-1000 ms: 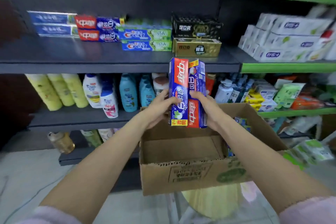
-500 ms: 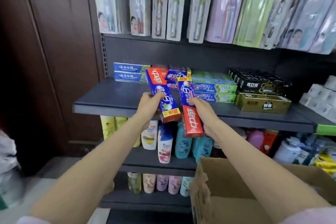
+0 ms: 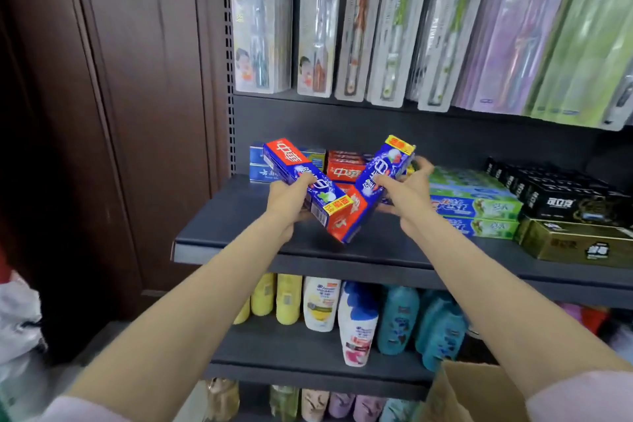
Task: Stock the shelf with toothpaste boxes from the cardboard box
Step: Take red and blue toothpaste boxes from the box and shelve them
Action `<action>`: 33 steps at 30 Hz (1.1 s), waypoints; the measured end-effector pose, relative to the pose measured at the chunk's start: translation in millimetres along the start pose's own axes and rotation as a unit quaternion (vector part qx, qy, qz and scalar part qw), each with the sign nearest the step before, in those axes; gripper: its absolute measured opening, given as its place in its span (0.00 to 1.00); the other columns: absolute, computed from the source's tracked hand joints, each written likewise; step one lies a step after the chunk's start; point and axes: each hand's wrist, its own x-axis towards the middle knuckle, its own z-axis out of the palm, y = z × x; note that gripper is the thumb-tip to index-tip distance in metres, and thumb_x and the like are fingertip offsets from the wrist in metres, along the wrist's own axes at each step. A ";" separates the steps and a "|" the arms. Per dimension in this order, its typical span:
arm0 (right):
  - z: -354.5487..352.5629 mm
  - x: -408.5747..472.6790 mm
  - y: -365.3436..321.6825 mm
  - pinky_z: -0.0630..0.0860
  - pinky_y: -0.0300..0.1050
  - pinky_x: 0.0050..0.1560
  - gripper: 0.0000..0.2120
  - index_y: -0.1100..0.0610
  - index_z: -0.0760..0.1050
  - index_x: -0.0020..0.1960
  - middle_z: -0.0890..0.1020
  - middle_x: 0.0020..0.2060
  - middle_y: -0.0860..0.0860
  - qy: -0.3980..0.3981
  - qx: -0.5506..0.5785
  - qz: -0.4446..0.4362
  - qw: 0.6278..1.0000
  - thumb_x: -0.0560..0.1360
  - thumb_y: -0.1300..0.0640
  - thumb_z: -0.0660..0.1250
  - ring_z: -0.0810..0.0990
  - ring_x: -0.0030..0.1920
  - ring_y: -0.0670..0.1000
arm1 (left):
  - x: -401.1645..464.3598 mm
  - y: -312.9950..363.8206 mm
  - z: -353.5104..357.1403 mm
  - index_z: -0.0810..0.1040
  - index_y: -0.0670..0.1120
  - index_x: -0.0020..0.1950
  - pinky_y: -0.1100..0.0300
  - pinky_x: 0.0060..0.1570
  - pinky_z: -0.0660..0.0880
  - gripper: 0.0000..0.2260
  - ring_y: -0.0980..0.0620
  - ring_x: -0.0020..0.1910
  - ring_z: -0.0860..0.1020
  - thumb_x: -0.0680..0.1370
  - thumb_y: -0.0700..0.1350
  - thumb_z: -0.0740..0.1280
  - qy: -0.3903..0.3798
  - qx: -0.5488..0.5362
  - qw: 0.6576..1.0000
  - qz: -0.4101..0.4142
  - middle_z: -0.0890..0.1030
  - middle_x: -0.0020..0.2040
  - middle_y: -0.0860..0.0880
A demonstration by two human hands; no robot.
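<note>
Standing widest in view, the dark grey metal shelf [image 3: 239, 216] holds toothpaste stock pushed to the back, which leaves bare board at the front, probably the room meant for new boxes. On the right of that board sit black and gold toothpaste cartons [image 3: 561, 216], and beside them a stack of green and blue toothpaste cartons [image 3: 476, 205], all lying flat with long faces outward so the labels read from the aisle. A stack of red and blue toothpaste boxes [image 3: 346, 169] rests at the back between the hands, so the matching brand likely goes there. The brown cardboard box [image 3: 455, 394] shows only a corner at the bottom right, below the shelf. The left hand [image 3: 291, 202] grips one long red and blue toothpaste box [image 3: 308, 181] with fingers curled round its middle, tilted, its near end low over the shelf. The right hand [image 3: 407, 192] grips a second red and blue toothpaste box [image 3: 383, 168] the same way, leaning opposite. The two boxes meet at their lower ends, forming a V, seemingly being parted for placing separately.
</note>
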 end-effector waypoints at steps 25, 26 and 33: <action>-5.8 97.4 28.2 0.69 0.49 0.59 0.18 0.57 0.72 0.63 0.72 0.59 0.56 -0.072 -0.781 -0.231 0.575 0.73 0.63 0.66 0.69 0.62 0.57 | 89.6 -14.7 53.2 0.68 0.42 0.62 0.62 0.32 0.77 0.18 0.53 0.43 0.81 0.76 0.44 0.69 -0.050 0.015 0.998 -0.018 0.80 0.55 0.45; -4.9 98.2 33.0 0.70 0.49 0.59 0.18 0.58 0.73 0.64 0.73 0.59 0.56 -0.089 -0.782 -0.215 0.578 0.74 0.65 0.64 0.70 0.62 0.57 | 89.4 -14.9 52.6 0.68 0.42 0.61 0.62 0.33 0.77 0.17 0.54 0.42 0.80 0.76 0.44 0.69 -0.058 0.015 0.998 -0.019 0.80 0.54 0.45; 11.5 79.0 5.4 0.76 0.36 0.43 0.11 0.54 0.75 0.57 0.81 0.47 0.48 -0.210 -0.279 -0.073 0.934 0.78 0.51 0.63 0.80 0.45 0.45 | 85.5 -17.8 47.4 0.68 0.42 0.61 0.56 0.46 0.79 0.15 0.48 0.53 0.80 0.77 0.42 0.67 -0.124 -0.023 0.992 -0.020 0.78 0.59 0.42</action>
